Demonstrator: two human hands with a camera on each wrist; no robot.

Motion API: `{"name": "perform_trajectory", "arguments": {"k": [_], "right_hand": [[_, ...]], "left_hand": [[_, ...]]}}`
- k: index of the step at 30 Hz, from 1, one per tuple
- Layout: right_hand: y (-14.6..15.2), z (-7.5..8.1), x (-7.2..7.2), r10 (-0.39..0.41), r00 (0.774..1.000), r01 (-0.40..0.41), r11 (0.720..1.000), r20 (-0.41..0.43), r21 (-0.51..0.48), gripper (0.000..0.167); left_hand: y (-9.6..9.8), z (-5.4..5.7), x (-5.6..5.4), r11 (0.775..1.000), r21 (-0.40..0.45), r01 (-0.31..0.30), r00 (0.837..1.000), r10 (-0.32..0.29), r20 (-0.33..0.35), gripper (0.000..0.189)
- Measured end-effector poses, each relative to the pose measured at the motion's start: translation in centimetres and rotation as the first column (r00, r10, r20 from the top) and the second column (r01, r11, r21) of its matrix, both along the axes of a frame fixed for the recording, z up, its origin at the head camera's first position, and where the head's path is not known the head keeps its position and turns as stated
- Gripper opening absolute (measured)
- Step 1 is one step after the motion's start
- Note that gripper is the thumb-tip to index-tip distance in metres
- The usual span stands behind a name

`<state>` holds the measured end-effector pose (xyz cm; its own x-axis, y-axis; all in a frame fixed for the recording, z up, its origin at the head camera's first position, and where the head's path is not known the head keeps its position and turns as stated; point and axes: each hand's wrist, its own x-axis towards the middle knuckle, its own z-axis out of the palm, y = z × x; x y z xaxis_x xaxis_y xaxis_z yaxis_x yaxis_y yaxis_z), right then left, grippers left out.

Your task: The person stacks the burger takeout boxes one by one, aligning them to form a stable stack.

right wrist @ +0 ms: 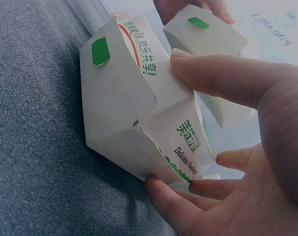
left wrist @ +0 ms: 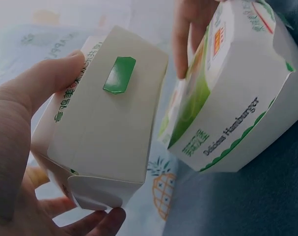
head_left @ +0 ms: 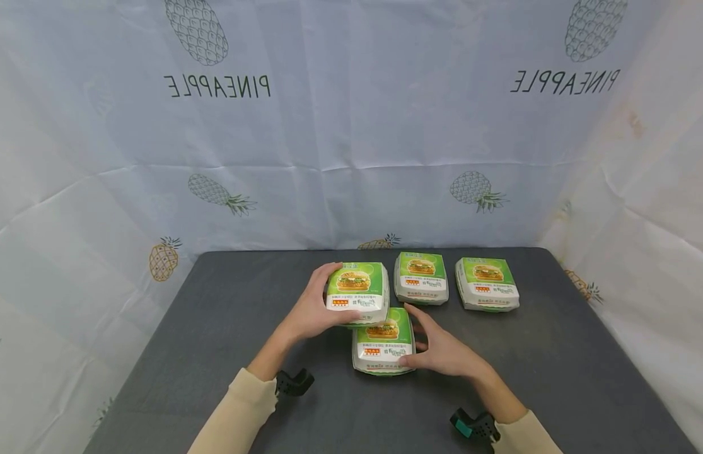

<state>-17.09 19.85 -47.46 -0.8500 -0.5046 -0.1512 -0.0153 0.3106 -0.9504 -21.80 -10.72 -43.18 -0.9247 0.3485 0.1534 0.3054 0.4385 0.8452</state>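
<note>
My left hand [head_left: 310,314] grips a green-and-white hamburger box [head_left: 358,291] by its left side, thumb at the front and fingers at the back. This box appears raised, and in the head view it overlaps the far edge of a second hamburger box [head_left: 384,345]. My right hand [head_left: 444,352] holds that second box at its right side. Seen from the right wrist, the thumb presses the front of the box [right wrist: 114,113] while fingertips touch its side and lower edge. Whether the two boxes touch, I cannot tell.
Two more hamburger boxes stand at the back of the dark table [head_left: 215,366]: one near the middle [head_left: 421,277], another farther right [head_left: 487,284]. A white curtain [head_left: 351,126] printed with pineapples hangs behind and along the sides.
</note>
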Motion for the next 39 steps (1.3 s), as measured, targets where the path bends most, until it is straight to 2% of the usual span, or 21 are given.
{"name": "perform_trajectory", "arguments": {"k": [8, 22, 33, 39], "right_hand": [[-0.1, 0.1, 0.0, 0.003, 1.0, -0.003, 1.0, 0.006, -0.009, 0.111], [-0.1, 0.0, 0.0, 0.018, 1.0, -0.018, 0.999, -0.002, -0.04, 0.111], [-0.2, -0.1, -0.1, 0.038, 0.999, -0.038, 0.995, 0.001, -0.095, 0.11], [-0.3, -0.1, -0.2, 0.027, 1.0, -0.028, 0.997, -0.013, -0.078, 0.111]], "left_hand": [[0.3, -0.3, 0.9, 0.999, 0.031, 0.028, 1.0, -0.029, 0.005, 0.103], [1.3, -1.2, 1.9, 0.999, -0.002, 0.049, 0.999, -0.049, 0.013, 0.104], [2.0, -1.1, 2.9, 0.998, -0.048, 0.038, 0.999, -0.038, 0.004, 0.105], [2.5, -0.9, 3.4, 0.998, -0.059, 0.031, 1.0, -0.031, 0.003, 0.104]]}}
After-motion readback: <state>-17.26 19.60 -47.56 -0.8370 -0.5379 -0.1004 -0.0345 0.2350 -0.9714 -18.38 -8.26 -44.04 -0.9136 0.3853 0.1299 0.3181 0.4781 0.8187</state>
